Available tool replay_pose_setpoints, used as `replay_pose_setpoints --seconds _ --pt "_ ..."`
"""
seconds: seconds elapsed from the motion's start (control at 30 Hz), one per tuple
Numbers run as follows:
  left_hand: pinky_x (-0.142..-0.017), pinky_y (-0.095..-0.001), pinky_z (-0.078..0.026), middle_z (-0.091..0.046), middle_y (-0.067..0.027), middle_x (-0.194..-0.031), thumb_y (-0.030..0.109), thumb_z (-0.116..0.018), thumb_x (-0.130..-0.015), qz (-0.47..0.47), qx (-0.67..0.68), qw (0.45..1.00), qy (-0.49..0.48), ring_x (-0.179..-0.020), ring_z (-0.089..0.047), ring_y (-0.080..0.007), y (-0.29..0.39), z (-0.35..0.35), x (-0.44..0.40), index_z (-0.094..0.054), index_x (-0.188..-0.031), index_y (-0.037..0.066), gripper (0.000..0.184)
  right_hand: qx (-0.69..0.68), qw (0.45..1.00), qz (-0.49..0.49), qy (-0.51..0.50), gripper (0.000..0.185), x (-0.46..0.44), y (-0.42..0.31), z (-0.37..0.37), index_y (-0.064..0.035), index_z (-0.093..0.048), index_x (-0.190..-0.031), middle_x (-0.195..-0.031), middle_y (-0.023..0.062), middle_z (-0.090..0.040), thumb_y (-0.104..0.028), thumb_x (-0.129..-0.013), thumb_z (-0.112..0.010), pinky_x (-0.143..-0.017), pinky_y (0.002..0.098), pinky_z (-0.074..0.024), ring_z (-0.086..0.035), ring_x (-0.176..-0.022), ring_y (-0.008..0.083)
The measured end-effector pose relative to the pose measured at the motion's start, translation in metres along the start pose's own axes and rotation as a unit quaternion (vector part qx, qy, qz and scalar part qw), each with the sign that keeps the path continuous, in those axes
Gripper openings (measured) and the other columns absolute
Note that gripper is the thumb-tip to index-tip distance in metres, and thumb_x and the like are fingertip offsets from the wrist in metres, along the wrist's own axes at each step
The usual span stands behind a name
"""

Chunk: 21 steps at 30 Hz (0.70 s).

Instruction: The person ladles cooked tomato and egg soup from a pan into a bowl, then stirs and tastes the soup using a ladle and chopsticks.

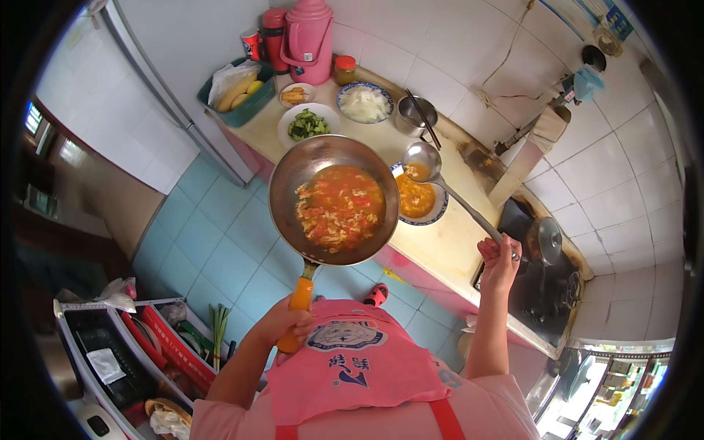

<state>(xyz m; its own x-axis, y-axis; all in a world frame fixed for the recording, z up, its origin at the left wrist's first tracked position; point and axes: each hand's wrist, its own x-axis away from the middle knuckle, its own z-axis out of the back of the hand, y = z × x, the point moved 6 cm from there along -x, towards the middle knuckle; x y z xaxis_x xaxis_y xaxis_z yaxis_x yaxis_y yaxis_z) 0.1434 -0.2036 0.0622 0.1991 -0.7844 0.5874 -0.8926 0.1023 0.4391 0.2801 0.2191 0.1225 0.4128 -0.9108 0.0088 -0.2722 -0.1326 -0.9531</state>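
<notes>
My left hand [284, 323] is wrapped round the orange handle of a wok [282, 198]. Inside the wok lies a red and yellow mix of tomato and egg [341, 209] in broth. My right hand [499, 260] grips the end of a long metal ladle [469, 209]. The ladle's bowl, with some soup in it, is over a blue-rimmed bowl [440, 210] on the counter. Tomato and egg soup [415, 196] fills part of that bowl. The wok is beside the bowl, in front of the counter, and hides part of the bowl's left side.
On the counter [440, 253] stand a plate of chopped greens [308, 125], a dish of white slices [364, 103], a metal pot with chopsticks [416, 117] and a pink thermos [308, 44]. A stove [539, 293] with a lidded pan is at right. A storage rack [117, 352] stands at lower left.
</notes>
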Motion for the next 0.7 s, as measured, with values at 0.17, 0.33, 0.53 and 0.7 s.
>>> replay_pose_setpoints --seconds 0.17,0.33,0.53,0.7 --pt "-0.048 -0.0275 -0.041 -0.043 -0.0009 -0.066 0.005 -0.057 -0.080 0.011 -0.003 1.000 0.015 -0.050 -0.042 -0.0102 0.001 0.002 -0.004 -0.042 -0.099 0.008 0.023 0.058 0.998 0.004 0.018 0.016 -0.012 0.035 0.028 -0.0041 -0.050 -0.100 -0.082 0.0125 -0.063 -0.017 -0.094 -0.056 -0.073 0.0356 -0.0569 -0.066 -0.075 0.0232" --pt "-0.048 -0.0285 -0.040 -0.042 -0.0007 -0.066 0.010 -0.059 -0.083 0.002 0.000 1.000 0.013 -0.051 -0.042 -0.0100 0.000 0.002 -0.007 -0.042 -0.099 0.010 0.023 0.199 0.973 0.093 -0.066 0.019 -0.007 0.056 0.020 0.0011 -0.052 -0.107 -0.093 0.0107 -0.060 -0.012 -0.094 -0.057 -0.079 0.0320 -0.0545 -0.064 -0.084 0.0183" --pt "-0.049 -0.0284 -0.042 -0.044 -0.0009 -0.067 0.007 -0.057 -0.081 0.000 0.017 1.000 0.015 -0.051 -0.043 -0.0103 0.001 0.002 -0.004 -0.042 -0.099 0.009 0.024 0.434 0.860 0.244 -0.111 0.015 0.020 0.024 -0.012 0.0023 -0.055 -0.103 -0.090 0.0084 -0.064 -0.009 -0.094 -0.057 -0.076 0.0244 -0.0464 -0.061 -0.081 0.0145" --pt "-0.049 -0.0279 -0.042 -0.043 -0.0010 -0.067 0.007 -0.057 -0.081 -0.011 0.013 1.000 0.013 -0.051 -0.043 -0.0105 0.002 0.001 0.000 -0.042 -0.101 0.008 0.025 0.095 0.993 0.063 -0.017 0.021 0.003 0.017 0.004 0.0020 -0.048 -0.110 -0.097 0.0157 -0.061 -0.014 -0.096 -0.052 -0.086 0.0392 -0.0539 -0.065 -0.090 0.0225"
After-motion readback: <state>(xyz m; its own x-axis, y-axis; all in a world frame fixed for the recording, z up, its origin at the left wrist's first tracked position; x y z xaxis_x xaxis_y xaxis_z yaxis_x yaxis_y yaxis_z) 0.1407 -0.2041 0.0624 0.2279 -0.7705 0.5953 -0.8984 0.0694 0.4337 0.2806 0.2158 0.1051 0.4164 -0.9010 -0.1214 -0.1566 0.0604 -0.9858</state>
